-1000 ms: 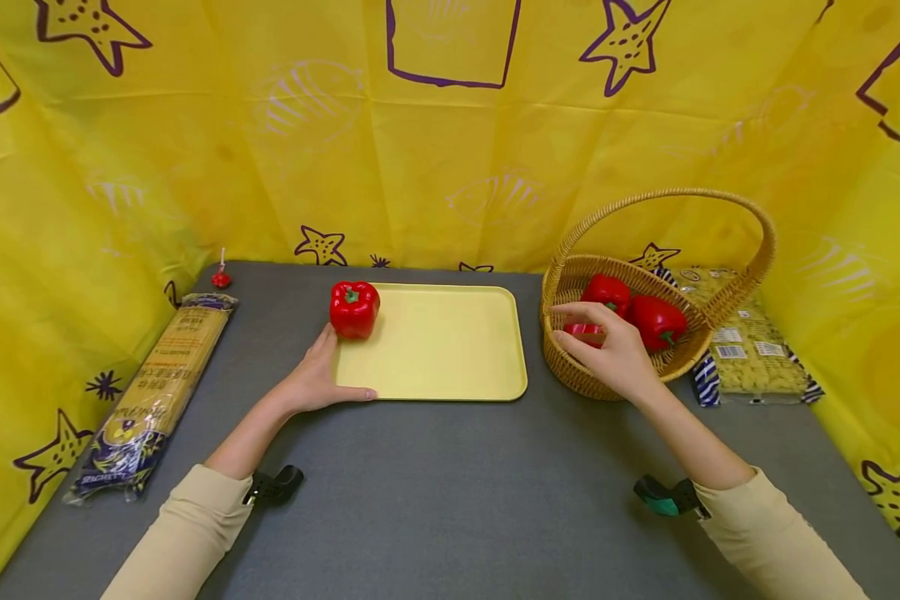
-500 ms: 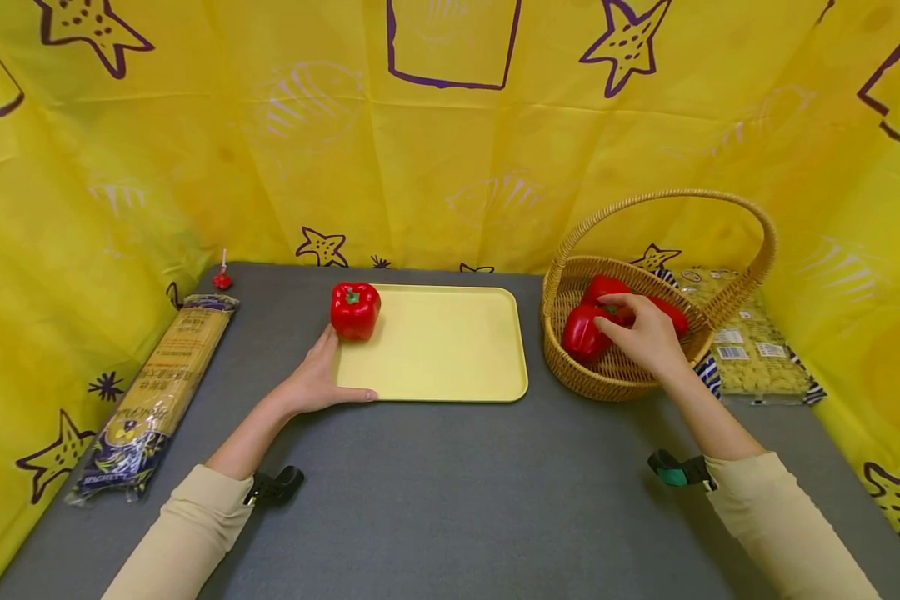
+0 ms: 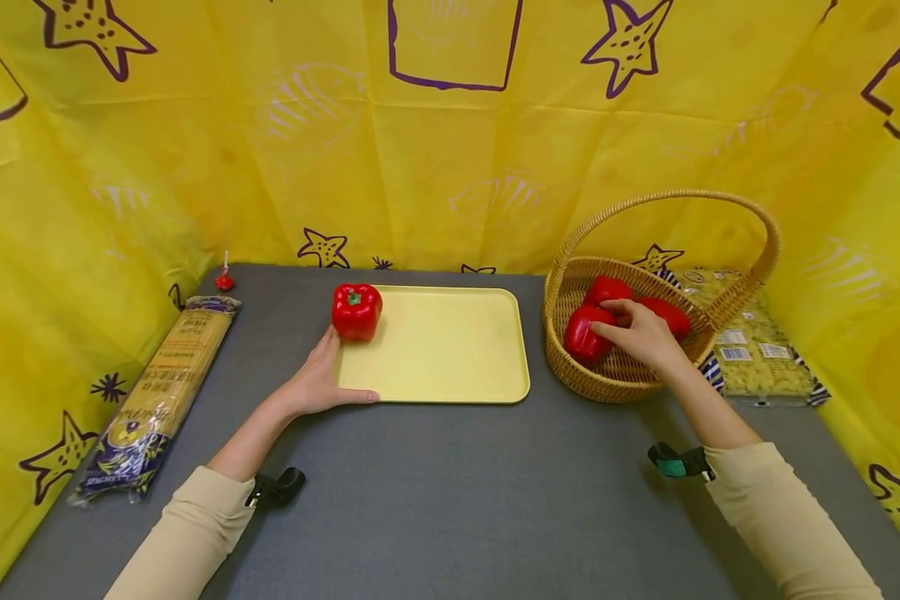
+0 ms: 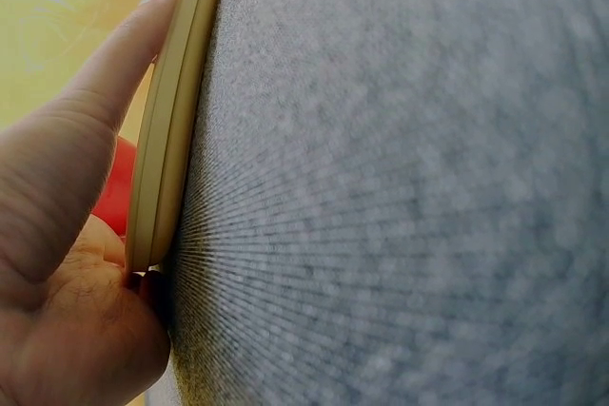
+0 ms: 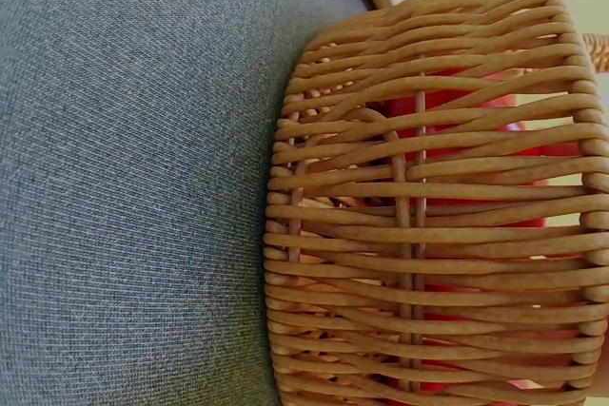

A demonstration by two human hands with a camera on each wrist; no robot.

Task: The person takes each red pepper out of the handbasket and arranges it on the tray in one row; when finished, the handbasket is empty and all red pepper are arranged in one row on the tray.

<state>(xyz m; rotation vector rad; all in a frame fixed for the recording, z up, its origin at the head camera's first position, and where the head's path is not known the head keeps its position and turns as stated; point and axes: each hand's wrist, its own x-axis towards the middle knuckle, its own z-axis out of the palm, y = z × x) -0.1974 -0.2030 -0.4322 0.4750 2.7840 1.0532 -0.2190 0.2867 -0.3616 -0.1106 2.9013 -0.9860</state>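
Nearest: left sleeve [image 3: 183, 529] and right sleeve [image 3: 787, 517], dark wrist straps below each hand. Between them a wide stretch of grey table [image 3: 465, 500], giving plenty of room up to the tray's near edge.

Left margin: spaghetti pack [image 3: 157, 392] lies aslant by the yellow curtain [image 3: 450, 183], well apart from the tray.

Left hand [image 3: 315, 379] at the tray's near-left corner. Thumb along the near rim, fingers reaching along the left side; grip spread wide, touching the edge. Wrist view shows the thumb tip against the rim.

Tray [image 3: 450, 350] lies flat, mostly bare. Red pepper [image 3: 356, 312] stands stem up at its far-left end, just beside the left fingertips. Narrow strip of table between tray and basket.

Right hand [image 3: 641, 337] over the near side of the wicker basket [image 3: 592, 385], thumb on the front pepper [image 3: 587, 336]; cannot tell whether this grip pinches it. Two more, the back pepper [image 3: 607, 289] and right-hand pepper [image 3: 669, 317], crowd the basket. Handle arches overhead.

Pasta pack [image 3: 765, 358] right of the basket, partly behind it.

Farthest: thin band of table behind the tray, then curtain; small red object [image 3: 225, 282] at the far-left corner.
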